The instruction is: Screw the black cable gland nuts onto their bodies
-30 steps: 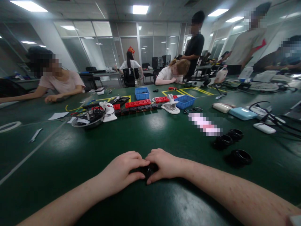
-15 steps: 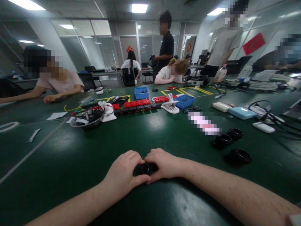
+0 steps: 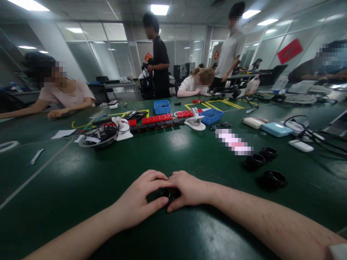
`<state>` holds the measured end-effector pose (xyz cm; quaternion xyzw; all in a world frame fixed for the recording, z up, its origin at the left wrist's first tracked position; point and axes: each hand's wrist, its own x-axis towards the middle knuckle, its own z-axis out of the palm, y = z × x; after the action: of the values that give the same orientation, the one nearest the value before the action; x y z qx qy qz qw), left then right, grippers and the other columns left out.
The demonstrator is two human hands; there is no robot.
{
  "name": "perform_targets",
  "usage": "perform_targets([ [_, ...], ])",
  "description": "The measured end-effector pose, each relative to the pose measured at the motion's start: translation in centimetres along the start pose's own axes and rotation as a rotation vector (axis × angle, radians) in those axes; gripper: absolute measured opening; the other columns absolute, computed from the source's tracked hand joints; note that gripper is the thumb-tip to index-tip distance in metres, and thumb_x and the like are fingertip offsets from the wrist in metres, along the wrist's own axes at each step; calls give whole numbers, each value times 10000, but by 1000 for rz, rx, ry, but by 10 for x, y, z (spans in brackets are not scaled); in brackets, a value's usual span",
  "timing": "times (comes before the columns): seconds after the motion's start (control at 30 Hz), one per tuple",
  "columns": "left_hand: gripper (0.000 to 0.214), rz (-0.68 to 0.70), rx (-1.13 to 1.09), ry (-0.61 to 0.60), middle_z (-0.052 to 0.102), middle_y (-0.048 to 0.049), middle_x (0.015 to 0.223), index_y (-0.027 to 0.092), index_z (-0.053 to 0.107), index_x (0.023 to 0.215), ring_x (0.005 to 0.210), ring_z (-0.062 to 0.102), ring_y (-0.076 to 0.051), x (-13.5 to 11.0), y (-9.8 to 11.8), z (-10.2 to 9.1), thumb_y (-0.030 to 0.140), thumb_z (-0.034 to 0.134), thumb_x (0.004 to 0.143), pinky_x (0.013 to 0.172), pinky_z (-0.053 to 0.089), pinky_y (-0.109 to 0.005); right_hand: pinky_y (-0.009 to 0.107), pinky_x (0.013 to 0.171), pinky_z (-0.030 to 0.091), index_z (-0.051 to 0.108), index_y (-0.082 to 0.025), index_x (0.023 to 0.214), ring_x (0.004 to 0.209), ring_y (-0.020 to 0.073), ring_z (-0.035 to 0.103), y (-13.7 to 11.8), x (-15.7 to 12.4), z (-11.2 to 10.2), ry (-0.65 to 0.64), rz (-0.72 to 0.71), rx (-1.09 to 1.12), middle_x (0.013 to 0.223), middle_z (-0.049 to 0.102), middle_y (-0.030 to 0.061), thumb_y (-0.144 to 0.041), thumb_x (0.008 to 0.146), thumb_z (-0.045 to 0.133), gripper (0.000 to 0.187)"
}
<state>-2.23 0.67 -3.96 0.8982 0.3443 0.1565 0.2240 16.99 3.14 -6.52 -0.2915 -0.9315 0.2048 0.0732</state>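
A small black ring-shaped part (image 3: 165, 194) with a round opening lies low over the green table, mostly hidden between my hands. My right hand (image 3: 185, 189) curls round its right side, fingers behind and thumb in front. My left hand (image 3: 145, 193) is at its left side, with the thumb tip at the front rim and the fingers bent over the back, a gap showing between palm and part. The fingertips of both hands meet behind it. To the right stand three larger black ring-shaped parts (image 3: 273, 179), open tops up.
Across the table's middle are a metal bowl (image 3: 94, 143) of cables, white clamps (image 3: 195, 121), a red and black strip (image 3: 157, 120) and blue bins (image 3: 162, 107). At right lie a light-blue case (image 3: 276, 129) and cables. People sit and stand around.
My left hand's grip has loosened; its thumb and fingers have shifted on the small part, and its thumb has parted from my right thumb. Standing people in the background have moved left.
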Motion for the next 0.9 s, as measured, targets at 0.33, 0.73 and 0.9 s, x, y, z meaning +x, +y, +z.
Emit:
perform_targets([
  [0.33,300,45,-25,-126,599,-19,989,289,574,1118,925,526,-166,3,-6,-5,197,515,839,819,426,-303,264,687,362,601,-163,844,725,150,513,0,-1,0,14,-8,13,762,588,12,-478,664,663,368],
  [0.73,182,-92,83,46,574,-1,794,195,601,854,775,538,-182,3,-3,11,298,662,717,701,430,-310,250,652,345,591,-152,810,683,135,491,1,1,1,2,6,5,711,564,0,-486,655,666,376],
  [0.9,210,-145,143,102,562,-2,744,175,586,777,722,532,-187,4,0,18,326,690,673,657,423,-314,243,622,327,588,-146,789,675,135,486,0,1,0,-10,8,-1,701,566,5,-473,656,670,362],
])
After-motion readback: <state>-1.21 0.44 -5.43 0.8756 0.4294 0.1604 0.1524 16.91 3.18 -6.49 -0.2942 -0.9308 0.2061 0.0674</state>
